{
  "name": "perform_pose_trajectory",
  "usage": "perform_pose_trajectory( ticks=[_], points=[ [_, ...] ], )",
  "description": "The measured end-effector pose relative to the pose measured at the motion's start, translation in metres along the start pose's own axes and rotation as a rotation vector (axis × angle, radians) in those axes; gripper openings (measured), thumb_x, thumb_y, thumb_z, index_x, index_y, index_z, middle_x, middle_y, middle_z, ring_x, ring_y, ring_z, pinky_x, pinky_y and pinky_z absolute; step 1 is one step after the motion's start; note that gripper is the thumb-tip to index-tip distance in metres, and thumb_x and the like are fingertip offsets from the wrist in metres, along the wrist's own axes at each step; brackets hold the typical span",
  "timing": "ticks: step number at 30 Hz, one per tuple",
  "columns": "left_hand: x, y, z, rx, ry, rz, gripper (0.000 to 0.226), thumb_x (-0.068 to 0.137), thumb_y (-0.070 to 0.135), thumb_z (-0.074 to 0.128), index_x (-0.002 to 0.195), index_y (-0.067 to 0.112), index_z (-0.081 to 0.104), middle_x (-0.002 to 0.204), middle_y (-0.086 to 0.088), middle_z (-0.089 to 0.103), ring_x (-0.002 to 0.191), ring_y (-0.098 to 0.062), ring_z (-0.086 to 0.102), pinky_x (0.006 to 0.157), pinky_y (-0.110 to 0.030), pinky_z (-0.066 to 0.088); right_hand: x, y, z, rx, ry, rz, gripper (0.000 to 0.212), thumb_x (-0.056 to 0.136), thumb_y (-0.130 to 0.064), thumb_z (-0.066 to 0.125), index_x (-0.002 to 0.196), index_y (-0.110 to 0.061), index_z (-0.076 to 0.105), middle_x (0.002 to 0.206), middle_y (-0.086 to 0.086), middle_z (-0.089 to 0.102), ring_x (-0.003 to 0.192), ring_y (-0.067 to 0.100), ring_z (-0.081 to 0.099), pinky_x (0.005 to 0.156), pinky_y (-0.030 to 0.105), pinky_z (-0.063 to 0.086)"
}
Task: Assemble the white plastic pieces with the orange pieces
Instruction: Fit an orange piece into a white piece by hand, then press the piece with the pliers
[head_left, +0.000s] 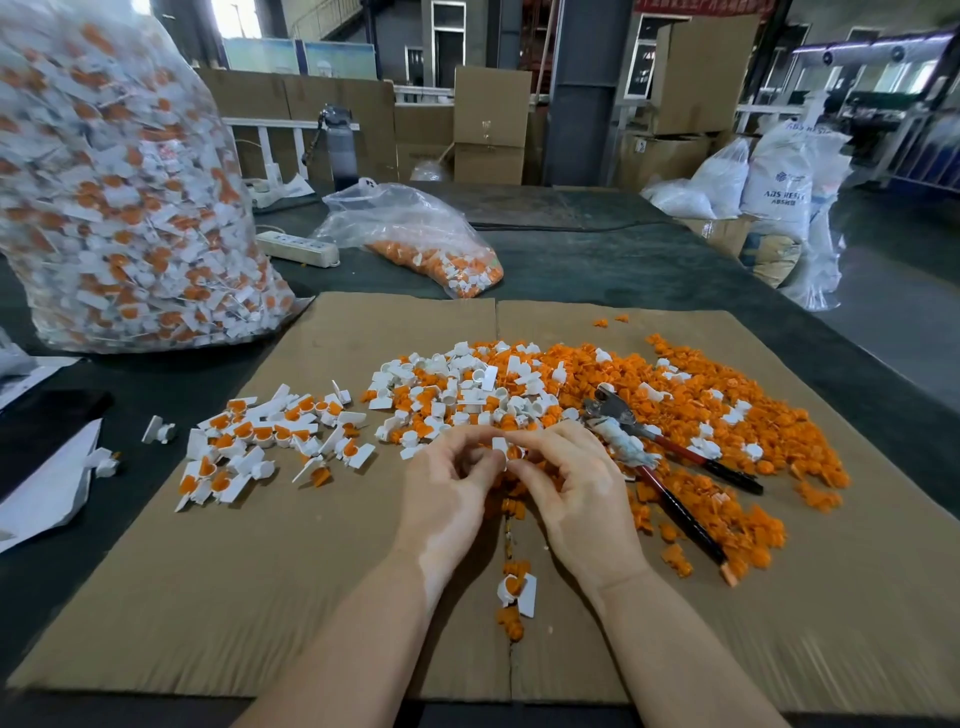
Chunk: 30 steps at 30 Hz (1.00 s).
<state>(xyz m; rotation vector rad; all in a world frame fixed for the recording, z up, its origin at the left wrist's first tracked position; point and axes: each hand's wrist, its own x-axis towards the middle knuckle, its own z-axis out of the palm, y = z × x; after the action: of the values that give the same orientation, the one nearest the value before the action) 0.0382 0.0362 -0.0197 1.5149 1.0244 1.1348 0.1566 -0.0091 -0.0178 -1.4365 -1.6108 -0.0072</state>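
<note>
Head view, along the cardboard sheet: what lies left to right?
Group of assembled white-and-orange pieces → left hand → right hand → red-handled pliers → loose orange plastic pieces.

Light: even, fairly bright daylight from the bright window openings (228, 18) at the far wall.
Shadows: soft, faint beneath both forearms on the flat brown cardboard sheet (260, 571).
Glare: sheen on the large clear plastic bag (119, 171).
Distortion: wide-angle bending and smearing at the edges.
Focus: centre sharp, corners blurred.
</note>
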Motion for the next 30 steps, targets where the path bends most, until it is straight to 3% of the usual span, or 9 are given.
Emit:
perform_pose_trajectory(
  ticks=[4,7,10,14,16,20,26,28,30],
  points=[
    [0.000,0.001,0.001,-0.021,0.004,-0.009,0.016,0.088,0.012,0.062,0.094,0.027,0.066,0.077,-0.004,0.068,0.072,-0.009,0.063,0.062,-0.010,0.048,0.000,-0.001,0.000,-0.022,-0.011,0.004,0.024,0.085,-0.010,0.065,0.109,-0.015,0.069,0.087,-0.001,0.058,0.085,0.012,0.053,0.078,0.025,0.049],
    [0.000,0.002,0.000,-0.023,0.008,-0.003,0.012,0.086,0.014,0.065,0.098,0.019,0.066,0.077,-0.005,0.067,0.066,-0.002,0.060,0.058,-0.008,0.045,-0.001,-0.002,0.000,-0.051,-0.008,0.007,0.026,0.084,-0.010,0.067,0.110,-0.013,0.068,0.088,0.001,0.059,0.087,0.013,0.054,0.079,0.027,0.050],
    [0.002,0.003,0.000,-0.017,0.025,-0.009,0.013,0.085,0.013,0.066,0.098,0.017,0.066,0.076,-0.003,0.066,0.062,0.002,0.058,0.057,-0.006,0.043,0.000,-0.003,-0.005,-0.138,0.031,0.051,0.031,0.084,-0.019,0.069,0.113,-0.010,0.066,0.101,0.002,0.065,0.100,0.016,0.058,0.092,0.033,0.045],
    [0.002,0.002,0.000,-0.027,0.046,-0.018,0.011,0.085,0.013,0.066,0.096,0.016,0.066,0.076,-0.003,0.065,0.062,0.002,0.055,0.056,-0.005,0.042,0.010,0.007,-0.027,-0.477,0.038,0.402,0.045,0.091,-0.039,0.053,0.129,-0.016,0.051,0.127,0.002,0.054,0.119,0.017,0.047,0.101,0.036,0.031],
    [0.002,0.002,0.000,-0.017,0.046,-0.015,0.009,0.087,0.013,0.065,0.095,0.016,0.066,0.076,-0.006,0.065,0.062,0.001,0.055,0.055,-0.005,0.042,0.014,0.017,-0.044,-0.702,-0.111,0.611,0.046,0.090,-0.043,0.047,0.127,-0.016,0.047,0.133,0.006,0.046,0.123,0.022,0.040,0.103,0.043,0.028],
    [0.004,0.004,0.001,-0.011,0.056,-0.024,0.010,0.086,0.012,0.064,0.088,0.022,0.064,0.073,-0.006,0.065,0.058,0.002,0.054,0.056,-0.006,0.044,0.019,0.030,-0.066,-0.798,-0.401,0.848,0.053,0.084,-0.055,0.047,0.122,-0.018,0.048,0.140,0.011,0.033,0.129,0.029,0.028,0.106,0.051,0.019],
    [0.008,0.006,0.002,-0.019,0.083,-0.056,0.007,0.086,0.013,0.065,0.093,0.016,0.067,0.068,-0.003,0.063,0.056,0.004,0.054,0.056,-0.005,0.043,0.018,0.030,-0.069,-0.853,-0.300,0.648,0.049,0.085,-0.057,0.049,0.110,-0.016,0.046,0.120,0.008,0.049,0.115,0.027,0.043,0.096,0.042,0.034],
    [0.012,0.009,0.004,-0.074,0.114,-0.091,0.008,0.086,0.014,0.066,0.093,0.017,0.067,0.065,0.002,0.066,0.058,0.004,0.059,0.065,-0.010,0.046,0.022,0.023,-0.070,-0.767,-0.263,0.579,0.044,0.086,-0.054,0.049,0.105,-0.015,0.044,0.102,0.003,0.056,0.099,0.023,0.052,0.082,0.036,0.042],
    [0.018,0.013,0.005,-0.134,0.133,-0.140,0.006,0.084,0.016,0.068,0.089,0.020,0.067,0.066,0.008,0.069,0.067,0.001,0.064,0.080,-0.024,0.050,0.027,0.011,-0.070,-0.586,-0.292,0.573,0.038,0.089,-0.052,0.047,0.102,-0.015,0.044,0.085,-0.003,0.054,0.080,0.017,0.053,0.063,0.030,0.040]
  ],
)
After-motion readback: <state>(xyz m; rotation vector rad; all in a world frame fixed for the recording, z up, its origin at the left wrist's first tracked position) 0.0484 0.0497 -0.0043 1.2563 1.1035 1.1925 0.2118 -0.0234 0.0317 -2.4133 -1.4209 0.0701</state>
